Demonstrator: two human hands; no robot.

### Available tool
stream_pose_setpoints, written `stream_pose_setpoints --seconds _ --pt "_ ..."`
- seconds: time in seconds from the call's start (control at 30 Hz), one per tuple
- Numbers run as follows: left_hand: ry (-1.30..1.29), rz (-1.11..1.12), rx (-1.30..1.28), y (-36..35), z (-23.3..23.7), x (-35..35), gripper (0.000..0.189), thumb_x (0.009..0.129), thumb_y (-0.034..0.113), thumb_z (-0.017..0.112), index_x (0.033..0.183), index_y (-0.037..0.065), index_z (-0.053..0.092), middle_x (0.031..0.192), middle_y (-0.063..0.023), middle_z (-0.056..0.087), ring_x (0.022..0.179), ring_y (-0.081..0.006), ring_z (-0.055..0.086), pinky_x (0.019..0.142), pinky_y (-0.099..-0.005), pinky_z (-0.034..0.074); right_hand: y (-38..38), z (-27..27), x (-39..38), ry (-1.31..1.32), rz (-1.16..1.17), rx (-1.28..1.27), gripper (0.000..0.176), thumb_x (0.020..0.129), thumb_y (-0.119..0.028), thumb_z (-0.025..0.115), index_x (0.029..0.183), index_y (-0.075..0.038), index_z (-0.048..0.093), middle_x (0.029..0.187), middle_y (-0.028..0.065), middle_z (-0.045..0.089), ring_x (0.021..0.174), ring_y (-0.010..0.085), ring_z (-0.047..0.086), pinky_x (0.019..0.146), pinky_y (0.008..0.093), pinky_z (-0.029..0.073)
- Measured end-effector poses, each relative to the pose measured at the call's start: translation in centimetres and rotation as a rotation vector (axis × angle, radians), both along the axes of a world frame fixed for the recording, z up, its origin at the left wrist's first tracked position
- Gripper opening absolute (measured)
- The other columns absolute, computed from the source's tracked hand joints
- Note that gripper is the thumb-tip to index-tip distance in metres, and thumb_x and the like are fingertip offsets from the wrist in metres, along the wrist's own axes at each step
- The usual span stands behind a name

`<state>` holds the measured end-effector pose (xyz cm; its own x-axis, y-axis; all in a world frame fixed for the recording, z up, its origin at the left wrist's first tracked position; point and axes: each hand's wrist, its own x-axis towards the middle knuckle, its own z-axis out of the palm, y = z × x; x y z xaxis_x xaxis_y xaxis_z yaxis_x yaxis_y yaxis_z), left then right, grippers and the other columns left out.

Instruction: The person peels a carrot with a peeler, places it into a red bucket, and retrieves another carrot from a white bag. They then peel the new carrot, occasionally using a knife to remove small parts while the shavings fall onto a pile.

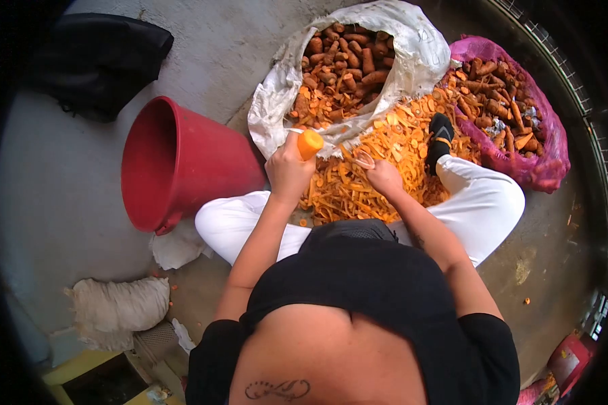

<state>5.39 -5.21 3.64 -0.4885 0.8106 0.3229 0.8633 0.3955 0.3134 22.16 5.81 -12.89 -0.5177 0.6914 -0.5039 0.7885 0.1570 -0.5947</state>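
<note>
My left hand (289, 170) is wrapped round a peeled orange carrot (310, 144), whose bright end points up and to the right. A short way to the right, my right hand (385, 177) is closed on a small peeler (365, 160); the tool is apart from the carrot. Below both hands lies a heap of carrot peelings (351, 196) between my legs. Beyond them an open white sack (422, 57) holds many unpeeled carrots (355, 57) and some cut slices.
A red bucket (209, 158) lies tipped at the left, near my knee. At the right is a pink mesh sack (550, 145) of carrots. Black cloth (101, 61) lies at the upper left, a pale full sack (120, 304) at the lower left.
</note>
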Motion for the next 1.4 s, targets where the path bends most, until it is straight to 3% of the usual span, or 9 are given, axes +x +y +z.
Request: stream_pose_setpoints --seconds 0.43,0.57,0.67,0.8,1.0,1.13,1.2,1.3,1.4 --pt "0.04 -0.093 -0.07 -1.0 -2.1 -1.7 0.041 0.068 0.018 0.075 0.1 0.005 0.053 0.085 -0.0147 0.061 0.077 -0.0356 0.061 0.067 -0.0436 0.048 -1.8 7.2 -1.3 0.58 0.024 0.022 0.034 0.089 -0.036 0.053 0.103 -0.007 0.065 0.08 0.0218 0.063 0.075 0.0361 0.064 0.067 0.0409 0.049" --pt "-0.07 -0.057 -0.121 -0.7 -1.9 -1.0 0.037 0.074 0.025 0.072 0.098 0.005 0.053 0.078 -0.0158 0.064 0.073 -0.0371 0.063 0.063 -0.0447 0.049 -3.1 6.9 -1.9 0.847 -0.031 0.096 0.033 0.094 -0.033 0.055 0.095 -0.001 0.063 0.063 0.006 0.054 0.053 0.0116 0.049 0.052 0.0273 0.041" --pt "-0.112 -0.045 -0.138 -0.3 -1.4 -0.3 0.037 0.082 0.036 0.065 0.097 0.005 0.054 0.077 -0.0175 0.065 0.074 -0.0382 0.063 0.062 -0.0455 0.049 -1.8 7.2 -2.1 0.803 -0.363 -0.667 0.035 0.095 -0.036 0.054 0.086 -0.004 0.06 0.059 0.0022 0.048 0.046 0.0082 0.04 0.044 0.0247 0.033" --pt "-0.296 -0.013 -0.037 -0.1 -3.4 -0.4 0.047 0.092 0.051 0.044 0.096 0.006 0.056 0.07 -0.015 0.063 0.063 -0.0325 0.062 0.057 -0.0418 0.049 -0.6 7.6 -2.0 0.767 -0.578 -0.789 0.03 0.094 -0.04 0.053 0.095 -0.01 0.055 0.063 -0.0021 0.042 0.047 0.0072 0.035 0.044 0.0224 0.029" --pt "-2.271 -0.007 0.189 -0.4 -6.5 -2.7 0.042 0.097 0.042 0.031 0.105 0.008 0.054 0.058 0.0001 0.04 0.05 -0.0108 0.039 0.049 -0.0258 0.036 -0.1 5.8 -1.6 0.84 -0.624 -1.066 0.041 0.089 -0.039 0.062 0.116 -0.013 0.046 0.07 -0.0003 0.049 0.047 0.0074 0.039 0.045 0.0205 0.032" --pt "-2.5 -0.048 0.327 -1.1 -6.8 -2.9 0.047 0.094 0.04 0.033 0.123 0.007 0.05 0.059 -0.0019 0.044 0.05 -0.0142 0.043 0.048 -0.0255 0.035 2.2 7.5 0.2 0.952 -0.232 -1.206 0.043 0.087 -0.042 0.063 0.111 -0.009 0.051 0.068 0.0019 0.054 0.045 0.0081 0.042 0.043 0.0213 0.033" --pt "-2.515 -0.178 0.349 -1.5 -6.6 -3.0 0.053 0.094 0.043 0.034 0.131 0.007 0.046 0.064 -0.0052 0.052 0.052 -0.0167 0.049 0.049 -0.0268 0.04 3.1 4.8 1.0 1.059 -0.179 -1.375 0.04 0.09 -0.043 0.055 0.083 -0.004 0.058 0.054 0.0037 0.052 0.038 0.0126 0.045 0.037 0.0263 0.036" --pt "-2.531 -0.294 0.377 -1.6 -6.1 -3.0 0.061 0.093 0.047 0.035 0.138 0.007 0.039 0.076 -0.0119 0.062 0.057 -0.0219 0.058 0.054 -0.03 0.048 3.0 -0.6 1.2 0.309 -0.155 -0.49 0.037 0.089 -0.038 0.061 0.085 -0.001 0.06 0.058 0.0042 0.052 0.041 0.0116 0.043 0.039 0.0264 0.032" --pt "-2.587 -0.37 0.425 -1.9 -6.2 -3.8 0.068 0.092 0.052 0.035 0.141 0.006 0.034 0.088 -0.0189 0.066 0.063 -0.0279 0.064 0.061 -0.0342 0.055 3.0 -1.8 0.1 0.272 -0.344 -0.507 0.037 0.086 -0.038 0.064 0.078 -0.001 0.059 0.057 0.0036 0.052 0.042 0.011 0.044 0.04 0.0271 0.032"
